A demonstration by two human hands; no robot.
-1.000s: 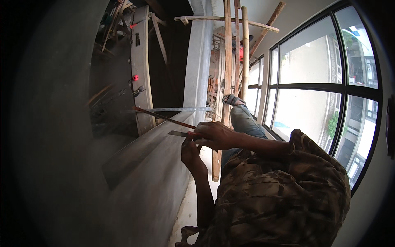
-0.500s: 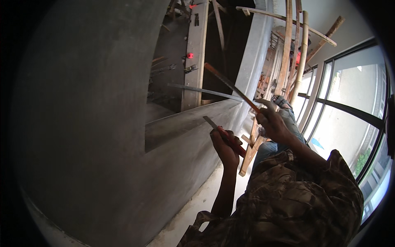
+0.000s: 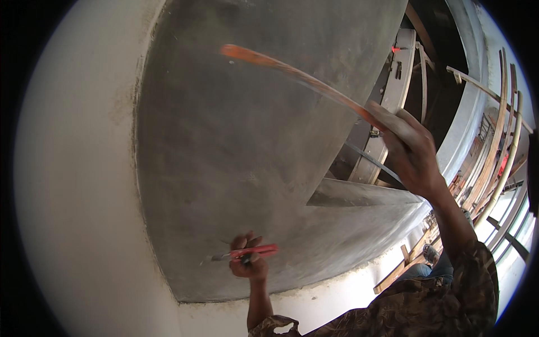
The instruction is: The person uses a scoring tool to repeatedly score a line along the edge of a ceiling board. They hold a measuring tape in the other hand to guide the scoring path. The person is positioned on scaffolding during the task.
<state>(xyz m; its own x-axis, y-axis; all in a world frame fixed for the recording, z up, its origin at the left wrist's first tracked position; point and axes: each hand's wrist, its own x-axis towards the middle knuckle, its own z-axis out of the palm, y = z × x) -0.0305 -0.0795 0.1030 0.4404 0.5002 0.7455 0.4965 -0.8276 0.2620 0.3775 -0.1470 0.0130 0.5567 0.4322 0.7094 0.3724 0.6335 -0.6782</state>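
Note:
My right hand is raised before the grey plastered wall. Its fingers close around one end of a long, thin orange-brown strip, which slants up and left across the wall. Lower down, my left hand is closed around a red-handled tool with a narrow metal blade, perhaps a utility knife. The blade points left and is smeared by motion. Whether either the blade or the strip touches the plaster I cannot tell.
Right of centre, the wall has an opening with a sill. Inside stands a pale wooden board with small tools on it. A thin metal bar crosses the opening. Bamboo and timber poles stand at far right. White wall borders the left.
The view has swung left, showing more grey plaster and the white wall. Both hands have moved apart, the left down and left with its tool; the strip now lies across the plaster.

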